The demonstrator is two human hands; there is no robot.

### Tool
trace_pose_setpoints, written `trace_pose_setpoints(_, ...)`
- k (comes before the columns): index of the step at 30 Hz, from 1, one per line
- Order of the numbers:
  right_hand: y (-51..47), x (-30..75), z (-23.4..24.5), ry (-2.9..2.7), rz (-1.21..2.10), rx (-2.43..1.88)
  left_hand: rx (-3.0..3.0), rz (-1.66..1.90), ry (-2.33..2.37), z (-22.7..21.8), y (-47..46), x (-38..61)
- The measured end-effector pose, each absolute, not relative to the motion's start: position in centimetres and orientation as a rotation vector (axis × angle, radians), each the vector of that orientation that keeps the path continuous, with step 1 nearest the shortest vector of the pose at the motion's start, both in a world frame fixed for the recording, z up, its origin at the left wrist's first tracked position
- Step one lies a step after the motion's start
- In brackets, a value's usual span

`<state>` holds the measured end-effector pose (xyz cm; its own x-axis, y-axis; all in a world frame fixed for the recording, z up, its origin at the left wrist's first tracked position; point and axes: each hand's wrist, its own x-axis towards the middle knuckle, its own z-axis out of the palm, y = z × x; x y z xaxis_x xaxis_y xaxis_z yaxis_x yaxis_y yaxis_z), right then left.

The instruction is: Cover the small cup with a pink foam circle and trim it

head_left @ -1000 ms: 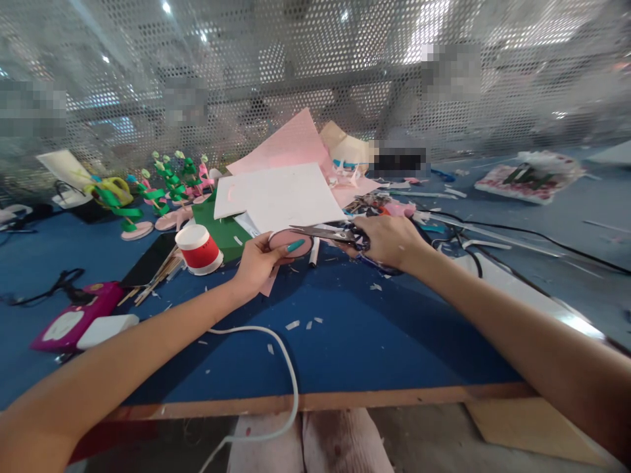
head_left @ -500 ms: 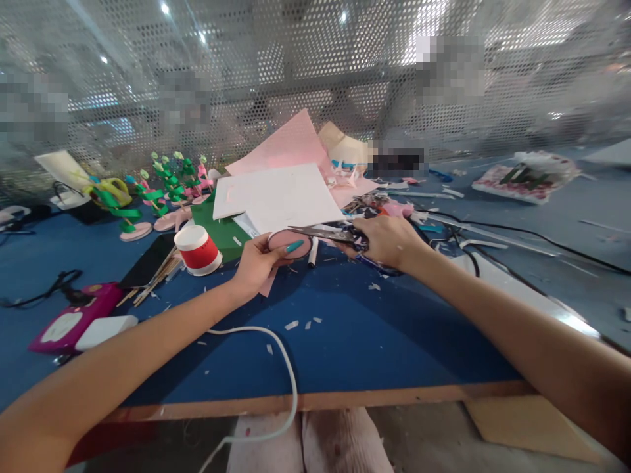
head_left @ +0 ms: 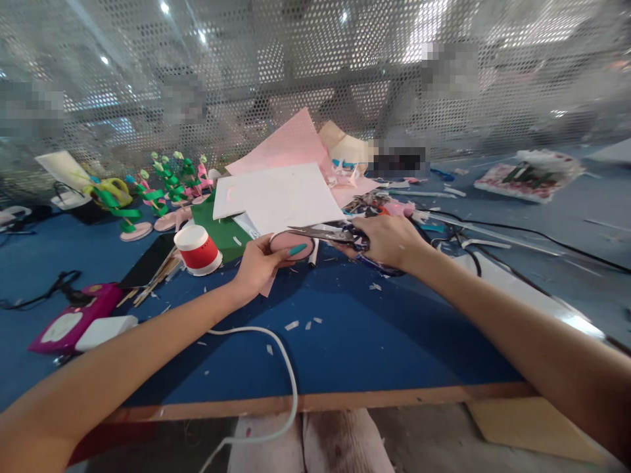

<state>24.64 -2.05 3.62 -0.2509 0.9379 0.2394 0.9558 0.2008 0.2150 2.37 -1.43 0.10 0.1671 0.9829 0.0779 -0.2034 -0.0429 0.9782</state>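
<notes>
My left hand (head_left: 259, 266) pinches a round pink disc (head_left: 283, 244), with the thumb lying across its face. A piece of pink paper hangs below those fingers. My right hand (head_left: 389, 242) is closed around the dark handles of a pair of scissors (head_left: 323, 232). Their blades point left and lie against the disc's upper right edge. Just beyond both hands lies a white sheet (head_left: 283, 197), partly over a pink sheet (head_left: 280, 148) and a green sheet (head_left: 217, 230). A white marker-like stick (head_left: 314, 252) rests behind the disc.
A red and white paper cup (head_left: 198, 251) stands left, near wooden sticks (head_left: 156, 279) and a purple box with a white plug (head_left: 106, 332). Small green and pink craft plants (head_left: 170, 180) stand behind. A white cable (head_left: 286, 358) crosses the front edge. Paper scraps and black cables lie right.
The pink disc and my left fingers have shifted very slightly to the right. The scissors stay at the disc's edge, and my right hand has hardly moved.
</notes>
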Motion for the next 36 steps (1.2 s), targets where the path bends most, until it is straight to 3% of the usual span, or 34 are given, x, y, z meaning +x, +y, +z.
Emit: trace_pose_setpoints(36,-2.1,24.75,3.75,-2.44,-0.537,-1.912,1.203,1.199,0.927,0.03,-1.57,2.46)
